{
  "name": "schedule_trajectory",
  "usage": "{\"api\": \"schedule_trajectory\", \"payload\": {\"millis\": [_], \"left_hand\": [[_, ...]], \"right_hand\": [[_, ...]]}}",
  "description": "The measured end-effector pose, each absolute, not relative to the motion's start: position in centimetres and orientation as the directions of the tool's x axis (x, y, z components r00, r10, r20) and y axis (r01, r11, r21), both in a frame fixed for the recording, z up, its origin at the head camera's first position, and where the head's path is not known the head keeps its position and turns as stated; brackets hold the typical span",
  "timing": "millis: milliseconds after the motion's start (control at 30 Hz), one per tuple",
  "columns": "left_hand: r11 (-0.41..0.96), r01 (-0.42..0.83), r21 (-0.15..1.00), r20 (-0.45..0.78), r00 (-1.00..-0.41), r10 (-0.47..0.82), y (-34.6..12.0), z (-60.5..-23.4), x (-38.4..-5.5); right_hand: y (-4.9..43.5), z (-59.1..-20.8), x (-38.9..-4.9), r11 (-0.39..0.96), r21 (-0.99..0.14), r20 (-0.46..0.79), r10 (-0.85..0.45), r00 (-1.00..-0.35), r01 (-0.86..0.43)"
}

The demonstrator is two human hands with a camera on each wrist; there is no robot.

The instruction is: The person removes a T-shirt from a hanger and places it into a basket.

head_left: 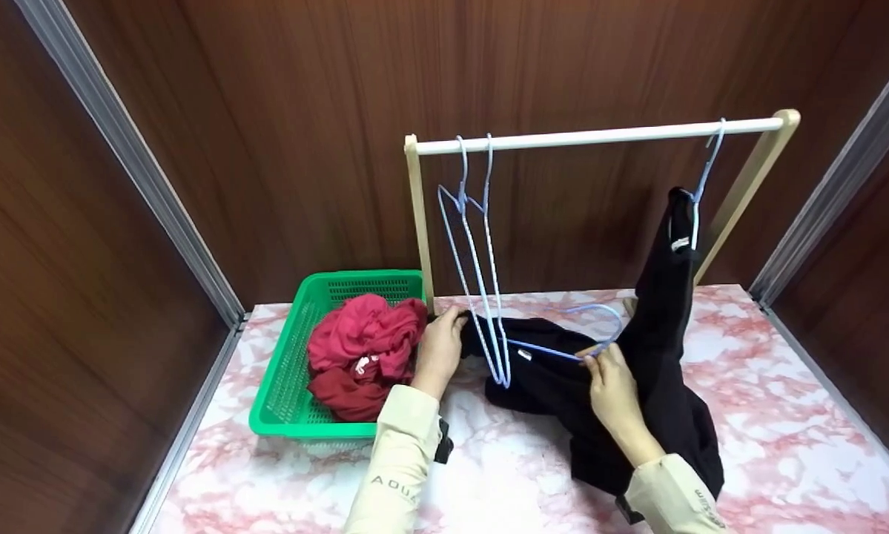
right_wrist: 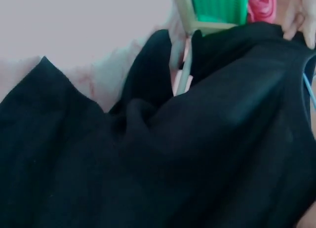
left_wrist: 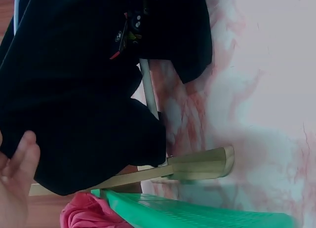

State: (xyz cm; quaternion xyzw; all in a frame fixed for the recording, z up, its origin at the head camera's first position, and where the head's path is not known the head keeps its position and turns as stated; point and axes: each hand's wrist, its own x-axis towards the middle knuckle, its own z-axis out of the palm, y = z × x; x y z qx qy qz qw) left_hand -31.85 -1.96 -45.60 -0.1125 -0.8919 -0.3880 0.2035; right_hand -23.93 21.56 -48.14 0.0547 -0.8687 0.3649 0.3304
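A black shirt [head_left: 540, 386] with a small white neck label is partly on a blue wire hanger [head_left: 544, 350]. My right hand [head_left: 616, 389] grips this hanger near the base of its hook, over the shirt's neckline. On the other side, my left hand [head_left: 442, 350] pinches the shirt's shoulder cloth, beside the basket. In the left wrist view, the fingers [left_wrist: 27, 156] lie against the black cloth, and a small printed mark [left_wrist: 129, 36] shows on the shirt. The right wrist view is mostly filled by the shirt [right_wrist: 212, 124].
A small rack with a white rail [head_left: 563, 139] carries two bare hangers [head_left: 481, 282] at left, in front of the shirt. A black garment [head_left: 663, 297] hangs at right. Red and pink clothes [head_left: 370, 334] lie in a green basket [head_left: 273, 393] by the rack's left leg.
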Motion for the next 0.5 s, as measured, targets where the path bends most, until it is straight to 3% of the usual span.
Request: {"api": "schedule_trajectory", "payload": {"millis": [200,500], "left_hand": [[0.674,0.313,0.669,0.441,-0.897,-0.020,-2.3,-45.7,-31.9],[0.632,0.110,0.767,0.231,-0.966,-0.112,-2.9,-45.7,-32.1]], "right_hand": [[22.5,-48.5,-24.3,0.712,-0.595,0.662,0.171,-0.729,-0.373],[22.8,-48.1,-24.3,0.629,-0.717,0.556,0.256,-0.791,-0.301]]}}
